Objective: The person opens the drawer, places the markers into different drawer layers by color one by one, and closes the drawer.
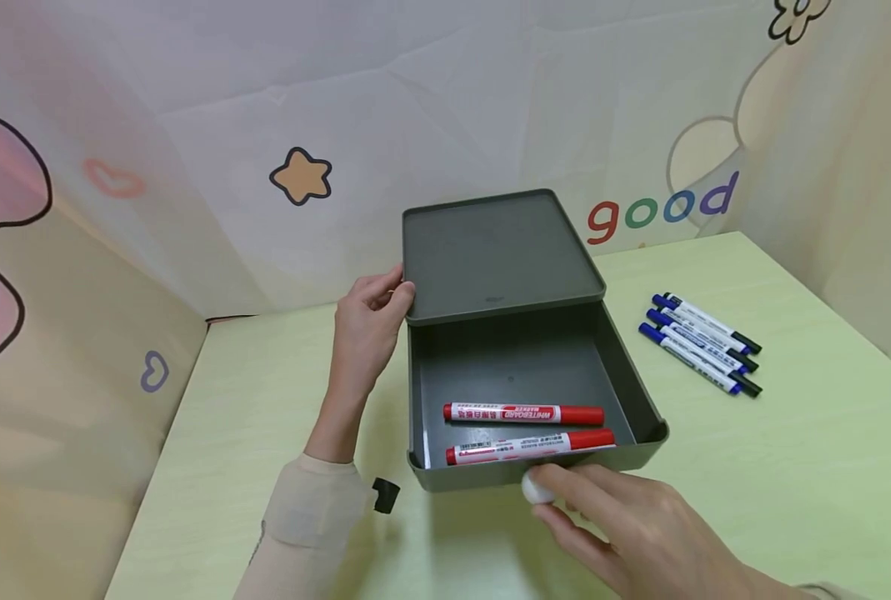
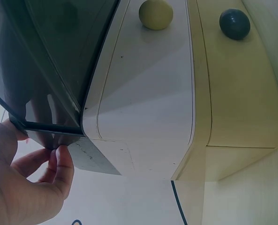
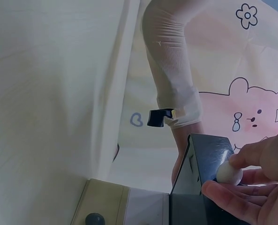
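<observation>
Grey drawer [image 1: 513, 358] stands pulled out from under the rimmed top of a small grey-topped cabinet [image 1: 498, 250], which sits on a pale green table [image 1: 265, 417]. The right hand [image 1: 633, 517] pinches the drawer's round white knob [image 1: 537, 490] between thumb and fingertips. The left hand [image 1: 366, 333] grips the left edge of the cabinet top near its front corner, fingers bent close against it. Two red whiteboard markers [image 1: 523, 413] lie nearly parallel in the drawer's front part, their red caps to the right. Left wrist view shows a white drawer [image 2: 146, 84] with a yellowish knob [image 2: 156, 14], next to a yellow drawer [image 2: 242, 93] with a dark knob [image 2: 235, 24]. Right of the cabinet, well apart, white-barrelled markers [image 1: 703, 343] with blue and black ends lie bunched side by side. A printed backdrop [image 1: 475, 108] stands behind the table.
</observation>
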The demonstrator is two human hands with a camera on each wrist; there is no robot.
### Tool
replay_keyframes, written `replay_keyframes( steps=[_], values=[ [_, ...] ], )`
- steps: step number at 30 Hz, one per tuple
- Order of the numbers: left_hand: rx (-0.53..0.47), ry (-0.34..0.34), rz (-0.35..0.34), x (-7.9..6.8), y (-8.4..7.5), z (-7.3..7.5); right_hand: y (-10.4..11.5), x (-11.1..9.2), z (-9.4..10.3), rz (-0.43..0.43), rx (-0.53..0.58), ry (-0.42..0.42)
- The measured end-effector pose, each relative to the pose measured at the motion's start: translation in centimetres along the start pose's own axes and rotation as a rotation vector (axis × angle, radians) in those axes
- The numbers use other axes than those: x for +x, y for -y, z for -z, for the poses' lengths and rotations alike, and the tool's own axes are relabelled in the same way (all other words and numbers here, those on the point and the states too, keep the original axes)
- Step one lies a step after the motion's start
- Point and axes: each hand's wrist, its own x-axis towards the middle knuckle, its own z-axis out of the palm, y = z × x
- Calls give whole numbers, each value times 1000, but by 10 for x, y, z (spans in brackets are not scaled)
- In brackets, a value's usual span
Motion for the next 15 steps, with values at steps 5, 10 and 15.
replay_keyframes(
  steps=[5,10,15],
  values=[
    [5,-4,5,0,0,-1,-1,10,-1,38,8,-88],
    [-2,-4,12,1,0,-1,-6,15,-1,-18,5,-65],
    [-5,-9,19,1,-1,-1,-9,19,1,-84,6,-12]
  ],
)
